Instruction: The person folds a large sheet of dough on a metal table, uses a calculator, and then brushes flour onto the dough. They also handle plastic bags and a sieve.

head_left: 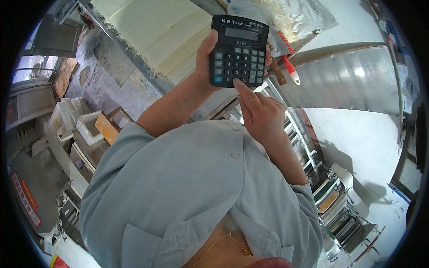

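My left hand grips a black calculator upright at the top centre, its thumb along the left edge and fingertips showing at the right. Just below it, my right hand is empty, its index finger stretched up to the bottom row of keys and the other fingers curled. Behind the calculator, a red-and-white handled brush and a wooden handle lie partly hidden.
Pale, fringed sheets cover a metal-edged surface at the top left. A plastic bag sits top right, above a steel panel. White trays and crates stand left. Metal machinery is at lower right.
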Tool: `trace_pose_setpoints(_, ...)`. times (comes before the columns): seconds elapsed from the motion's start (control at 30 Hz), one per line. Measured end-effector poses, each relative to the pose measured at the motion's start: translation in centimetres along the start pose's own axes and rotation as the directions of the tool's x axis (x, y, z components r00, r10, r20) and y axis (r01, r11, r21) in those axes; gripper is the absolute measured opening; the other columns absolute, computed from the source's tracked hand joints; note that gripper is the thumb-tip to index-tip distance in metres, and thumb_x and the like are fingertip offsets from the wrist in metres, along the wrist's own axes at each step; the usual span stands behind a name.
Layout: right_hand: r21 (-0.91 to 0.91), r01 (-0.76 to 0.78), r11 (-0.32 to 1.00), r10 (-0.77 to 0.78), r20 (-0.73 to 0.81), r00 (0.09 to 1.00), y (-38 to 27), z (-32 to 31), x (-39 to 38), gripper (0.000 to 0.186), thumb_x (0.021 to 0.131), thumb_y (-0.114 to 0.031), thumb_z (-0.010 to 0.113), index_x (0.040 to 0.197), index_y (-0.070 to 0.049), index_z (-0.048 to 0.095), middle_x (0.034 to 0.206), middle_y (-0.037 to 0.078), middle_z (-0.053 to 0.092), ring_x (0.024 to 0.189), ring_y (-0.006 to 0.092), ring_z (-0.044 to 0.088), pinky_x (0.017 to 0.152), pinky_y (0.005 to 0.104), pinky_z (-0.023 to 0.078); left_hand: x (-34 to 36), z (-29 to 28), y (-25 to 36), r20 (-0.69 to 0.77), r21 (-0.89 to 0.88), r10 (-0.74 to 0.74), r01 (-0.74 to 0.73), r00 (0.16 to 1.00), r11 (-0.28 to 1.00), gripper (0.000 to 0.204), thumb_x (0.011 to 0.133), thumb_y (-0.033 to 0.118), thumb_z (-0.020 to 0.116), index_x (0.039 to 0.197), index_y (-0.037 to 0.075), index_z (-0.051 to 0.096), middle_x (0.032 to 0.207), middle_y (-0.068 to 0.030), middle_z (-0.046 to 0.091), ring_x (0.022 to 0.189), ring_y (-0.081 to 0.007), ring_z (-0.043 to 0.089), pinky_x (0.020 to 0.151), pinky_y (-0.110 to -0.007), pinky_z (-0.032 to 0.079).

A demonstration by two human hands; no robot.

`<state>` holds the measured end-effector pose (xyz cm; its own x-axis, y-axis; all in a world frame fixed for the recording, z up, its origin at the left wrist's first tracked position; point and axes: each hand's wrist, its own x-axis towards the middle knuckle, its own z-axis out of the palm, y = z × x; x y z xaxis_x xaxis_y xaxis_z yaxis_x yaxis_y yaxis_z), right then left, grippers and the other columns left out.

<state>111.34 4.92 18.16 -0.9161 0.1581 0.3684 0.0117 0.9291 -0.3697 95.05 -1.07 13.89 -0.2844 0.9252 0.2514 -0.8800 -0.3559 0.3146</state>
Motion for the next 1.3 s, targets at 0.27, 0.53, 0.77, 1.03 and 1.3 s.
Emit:
trace_pose_setpoints(0.27,-0.003,-0.088,0.996,0.087,-0.153,0.984,1.3,-0.1,1.8,0.037,0.081,-0.015,0.065,0.117,-0.015,0.061,0.064,0.004,0.06,0.048,0.0202,0.057,0.045,0.0322,0.043,0.2,0.0,-0.4,0.059,0.06,-0.017,0.014,0.998,0.998,0.101,0.077,0.076,0.044,0.14,-0.001,0.026,0.128,-0.0296,0.044,0.115,-0.038,0.051,0.093,-0.046,0.048)
trace_pose_setpoints(0.53,0.072,-0.154,0.985,0.165,-0.176,0.971,1.7,-1.2,-0.2,0.032,0.081,-0.011,0.065,0.113,-0.015,0.064,0.066,0.005,0.062,0.048,0.0202,0.057,0.046,0.0313,0.044,-0.1,0.3,0.7,0.025,0.047,0.025,-0.027,0.999,0.999,0.09,0.081,0.07,0.043,0.135,-0.002,0.034,0.122,-0.0284,0.05,0.113,-0.0371,0.054,0.091,-0.049,0.049)
trace_pose_setpoints(0.77,0.061,-0.15,0.987,0.157,-0.139,0.978,2.1,-0.8,-1.4,0.03,0.08,-0.012,0.067,0.111,-0.012,0.065,0.067,0.006,0.062,0.048,0.021,0.056,0.047,0.0312,0.044,-0.1,-0.1,0.8,-0.006,0.048,0.0,0.001,1.0,0.999,0.095,0.078,0.072,0.045,0.136,-0.001,0.032,0.123,-0.0277,0.05,0.112,-0.0366,0.054,0.092,-0.05,0.048)
trace_pose_setpoints(1.03,0.176,-0.169,0.97,0.204,-0.205,0.957,1.4,-1.3,-1.8,0.02,0.083,-0.006,0.063,0.103,-0.006,0.065,0.074,0.01,0.064,0.06,0.0211,0.061,0.054,0.0297,0.047,-0.3,0.3,0.7,0.03,-0.04,-0.013,0.014,0.999,0.999,0.096,0.077,0.072,0.046,0.138,0.0,0.03,0.125,-0.0286,0.048,0.114,-0.0386,0.053,0.094,-0.05,0.048)
trace_pose_setpoints(1.3,0.216,-0.179,0.96,0.224,-0.204,0.953,1.0,-0.9,-2.0,0.011,0.083,-0.005,0.062,0.094,-0.004,0.065,0.071,0.011,0.064,0.057,0.0234,0.061,0.052,0.0304,0.046,-0.4,0.5,0.6,0.058,-0.037,-0.007,0.009,0.998,0.999,0.096,0.077,0.072,0.049,0.138,0.0,0.03,0.125,-0.0284,0.048,0.114,-0.039,0.053,0.094,-0.049,0.047)
